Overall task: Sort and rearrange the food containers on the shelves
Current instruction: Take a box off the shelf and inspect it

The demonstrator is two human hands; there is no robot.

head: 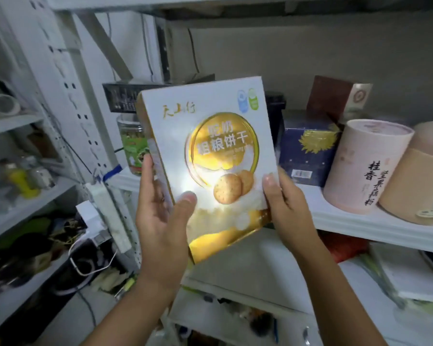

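A tall white and gold biscuit box [210,136] with a picture of round biscuits is held upright in front of the shelf, tilted slightly left. My left hand [160,216] grips its lower left side, thumb on the front face. My right hand [285,208] grips the lower right edge, thumb on the front. Behind the box on the white shelf [360,221] stand a clear jar with a green label [131,146], a dark blue box [308,153], a pink round canister [365,166] and a tan round canister [418,188].
A brown box [335,98] sits atop the blue one, and a dark rack [120,96] stands at the back left. Another shelf unit [23,191] on the left holds bottles and clutter. A white power strip [110,211] hangs on the upright. Lower shelves hold flat white items and a red bag [345,245].
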